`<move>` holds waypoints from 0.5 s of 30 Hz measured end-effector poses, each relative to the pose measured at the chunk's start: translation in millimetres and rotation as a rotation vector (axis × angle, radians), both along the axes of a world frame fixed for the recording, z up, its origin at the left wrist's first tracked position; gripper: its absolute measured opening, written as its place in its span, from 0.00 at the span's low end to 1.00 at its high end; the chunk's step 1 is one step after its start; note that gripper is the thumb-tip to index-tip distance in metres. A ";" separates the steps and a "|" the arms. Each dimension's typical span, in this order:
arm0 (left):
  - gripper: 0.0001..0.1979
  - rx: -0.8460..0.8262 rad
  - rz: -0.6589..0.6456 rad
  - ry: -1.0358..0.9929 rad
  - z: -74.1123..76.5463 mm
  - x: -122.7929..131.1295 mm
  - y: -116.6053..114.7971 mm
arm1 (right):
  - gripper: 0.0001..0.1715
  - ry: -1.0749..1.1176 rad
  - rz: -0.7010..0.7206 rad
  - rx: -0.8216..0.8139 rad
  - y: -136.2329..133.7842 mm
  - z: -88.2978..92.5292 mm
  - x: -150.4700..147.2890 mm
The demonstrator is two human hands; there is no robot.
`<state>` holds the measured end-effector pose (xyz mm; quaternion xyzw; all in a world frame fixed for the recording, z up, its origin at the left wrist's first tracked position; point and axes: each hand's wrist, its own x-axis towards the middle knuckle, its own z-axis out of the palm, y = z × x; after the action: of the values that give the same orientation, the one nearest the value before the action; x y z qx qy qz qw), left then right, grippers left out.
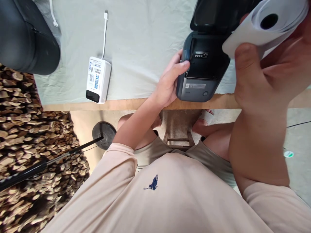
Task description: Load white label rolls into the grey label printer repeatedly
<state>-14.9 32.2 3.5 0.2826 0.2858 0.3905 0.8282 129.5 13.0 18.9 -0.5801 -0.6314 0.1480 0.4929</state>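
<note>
A dark grey label printer [202, 69] sits at the table's near edge with its lid [218, 14] swung up and the paper bay exposed. My left hand [170, 81] grips the printer's left side, thumb on its upper corner. My right hand [264, 71] is raised close to the camera and is closed around a white paper roll [264, 27] with a dark core hole, held above and to the right of the open printer.
A white power bank [98, 79] with a white cable [105, 32] lies on the pale cloth [145, 38]. A dark round object [24, 35] fills the upper left corner. A stool [178, 129], a black stand base [104, 131] and its pole are below.
</note>
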 end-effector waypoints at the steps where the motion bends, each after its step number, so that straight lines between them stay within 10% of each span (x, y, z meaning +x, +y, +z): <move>1: 0.11 -0.008 0.006 -0.013 -0.1 0.3 0.1 | 0.32 0.029 0.022 0.027 0.4 -1.3 1.2; 15: 0.09 -0.033 0.006 0.012 2.0 0.4 1.9 | 0.23 0.099 0.123 0.104 -3.2 0.4 2.4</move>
<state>-14.4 34.0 5.5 0.2706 0.2979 0.3865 0.8298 131.9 9.8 19.3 -0.5057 -0.6477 0.1736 0.5429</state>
